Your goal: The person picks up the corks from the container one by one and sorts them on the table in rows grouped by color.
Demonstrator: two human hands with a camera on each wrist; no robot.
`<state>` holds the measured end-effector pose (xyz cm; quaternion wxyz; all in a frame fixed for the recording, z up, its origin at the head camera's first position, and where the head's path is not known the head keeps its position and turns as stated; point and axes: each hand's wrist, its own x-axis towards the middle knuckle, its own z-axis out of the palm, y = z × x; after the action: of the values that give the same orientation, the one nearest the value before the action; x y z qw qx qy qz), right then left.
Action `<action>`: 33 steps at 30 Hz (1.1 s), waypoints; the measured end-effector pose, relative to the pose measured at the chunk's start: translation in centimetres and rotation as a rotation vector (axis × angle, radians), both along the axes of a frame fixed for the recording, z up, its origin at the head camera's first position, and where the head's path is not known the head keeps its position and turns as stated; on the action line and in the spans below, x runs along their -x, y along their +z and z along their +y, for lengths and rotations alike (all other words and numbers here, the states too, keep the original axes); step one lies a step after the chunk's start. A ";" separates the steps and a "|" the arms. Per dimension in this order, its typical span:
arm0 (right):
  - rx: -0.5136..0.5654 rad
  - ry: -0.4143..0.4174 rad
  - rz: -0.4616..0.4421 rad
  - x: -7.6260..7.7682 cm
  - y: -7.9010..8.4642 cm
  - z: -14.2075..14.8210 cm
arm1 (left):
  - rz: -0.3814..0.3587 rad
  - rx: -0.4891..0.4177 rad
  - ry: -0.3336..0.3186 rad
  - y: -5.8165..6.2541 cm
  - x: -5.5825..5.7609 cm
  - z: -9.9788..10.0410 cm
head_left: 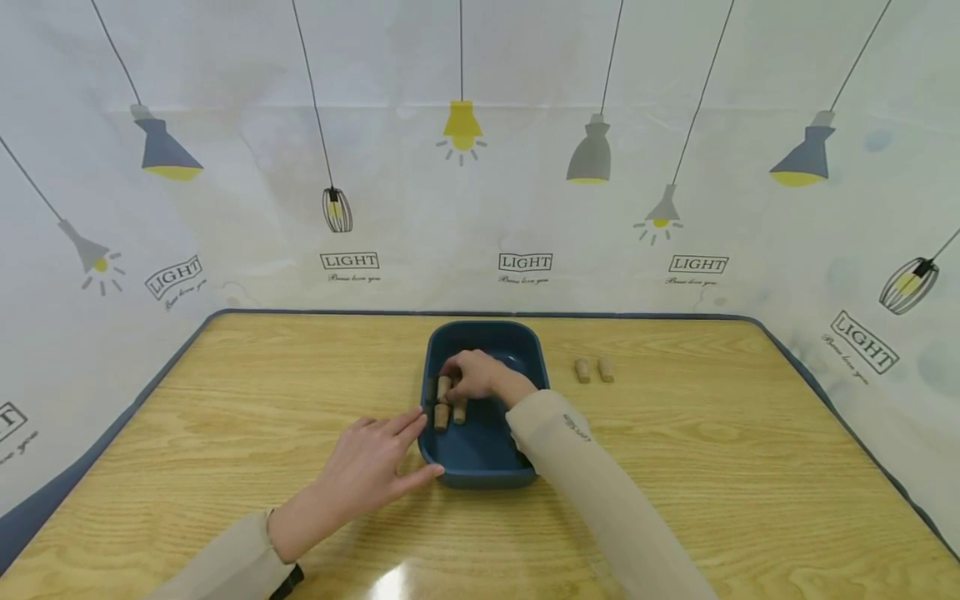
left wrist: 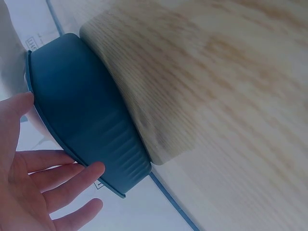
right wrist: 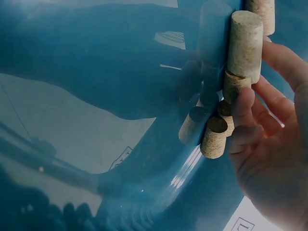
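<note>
My right hand (head_left: 476,375) reaches into a dark blue rectangular tub (head_left: 483,479) and grips a pale cork (right wrist: 245,45) near the tub's left wall. Other corks stand around it: one (head_left: 442,417) sits toward the front, and another cork (right wrist: 213,137) is below the fingers in the right wrist view. Partly behind the gripped cork shows one more at the upper edge. My left hand (head_left: 371,458) is at the tub's left front corner, fingers spread and fairly straight, with fingertips on the rim; the left wrist view shows this hand (left wrist: 43,178) beside the ribbed outer wall.
Two corks (head_left: 582,370) stand on the wooden table (head_left: 262,375) to the right of the tub. Behind the table rises a white backdrop (head_left: 420,225) printed with hanging lamps. The right sleeve (head_left: 592,467) crosses the tub's right rim.
</note>
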<state>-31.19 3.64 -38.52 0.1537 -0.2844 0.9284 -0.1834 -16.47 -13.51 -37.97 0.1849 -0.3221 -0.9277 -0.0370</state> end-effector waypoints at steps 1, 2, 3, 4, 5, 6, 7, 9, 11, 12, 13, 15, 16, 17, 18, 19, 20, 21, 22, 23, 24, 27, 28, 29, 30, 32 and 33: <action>0.005 0.003 0.007 0.0 0.0 0.0 | -0.001 -0.001 -0.001 0.0 0.0 0.0; 0.013 0.007 0.015 0.1 -0.1 0.1 | -0.003 -0.002 -0.001 0.0 0.0 0.0; 0.020 0.008 0.019 0.2 -0.1 0.1 | -0.004 -0.002 -0.002 0.0 0.0 0.0; 0.030 0.007 0.020 0.2 -0.1 0.2 | -0.007 -0.003 -0.003 0.0 0.0 0.0; 0.041 0.002 0.018 0.3 -0.1 0.3 | -0.009 -0.003 -0.004 0.0 0.0 0.0; 0.052 0.001 0.018 0.4 -0.1 0.4 | -0.012 -0.003 -0.005 0.0 0.0 0.0; 0.059 -0.004 0.018 0.5 0.0 0.5 | -0.014 -0.003 -0.006 0.0 0.0 0.0; 0.075 -0.007 0.015 0.7 0.3 0.7 | -0.018 0.000 -0.004 0.0 0.0 0.1; 0.089 -0.006 0.015 0.8 0.8 0.9 | -0.020 0.002 -0.001 0.0 0.0 0.1; 0.094 0.000 0.024 0.9 1.1 1.0 | -0.021 0.002 0.000 0.0 0.0 0.1; 0.097 0.006 0.034 1.0 1.4 1.2 | -0.020 0.002 0.002 0.0 0.0 0.1; 0.108 0.016 0.047 1.1 2.0 1.4 | -0.013 0.000 0.004 0.0 0.1 0.1; 0.112 0.019 0.052 1.2 2.4 1.5 | -0.010 -0.001 0.004 0.0 0.1 0.1; 0.115 0.024 0.057 1.2 2.7 1.6 | -0.005 -0.003 0.004 -0.1 0.1 0.1; 0.115 0.027 0.062 1.3 3.0 1.8 | -0.002 -0.003 0.003 -0.1 0.1 0.1; 0.118 0.031 0.060 1.3 3.4 1.9 | 0.002 -0.003 0.003 -0.1 0.1 0.1; 0.118 0.036 0.057 1.3 3.7 1.9 | 0.004 -0.003 0.003 -0.1 0.1 0.1; 0.117 0.042 0.055 1.3 4.0 2.0 | 0.004 -0.004 0.002 -0.1 0.1 0.1; 0.119 0.044 0.051 1.3 4.4 2.2 | 0.003 -0.004 0.002 -0.1 0.1 0.1; 0.115 0.048 0.053 1.2 4.7 2.3 | 0.002 -0.003 0.002 -0.1 0.1 0.1; 0.115 0.052 0.058 1.2 5.0 2.4 | -0.001 -0.003 0.001 -0.1 0.1 0.1; 0.111 0.062 0.073 1.1 5.7 3.0 | -0.008 -0.005 0.001 -0.1 0.1 0.1; 0.111 0.065 0.078 1.0 5.9 3.3 | -0.008 -0.005 0.001 -0.1 0.0 0.1; 0.111 0.074 0.092 1.0 6.0 3.6 | -0.008 -0.005 0.000 -0.1 0.0 0.1; 0.114 0.083 0.102 0.9 6.1 3.8 | -0.007 -0.006 0.000 -0.1 0.0 0.1; 0.117 0.100 0.120 0.8 6.2 4.5 | -0.005 -0.005 0.001 -0.1 0.0 0.1; 0.120 0.108 0.127 0.8 6.2 4.8 | -0.004 -0.004 0.001 -0.1 0.0 0.1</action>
<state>-31.95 8.44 -32.31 0.0868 -0.3537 0.9070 -0.2116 -16.52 -13.42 -38.09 0.1835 -0.3211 -0.9282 -0.0397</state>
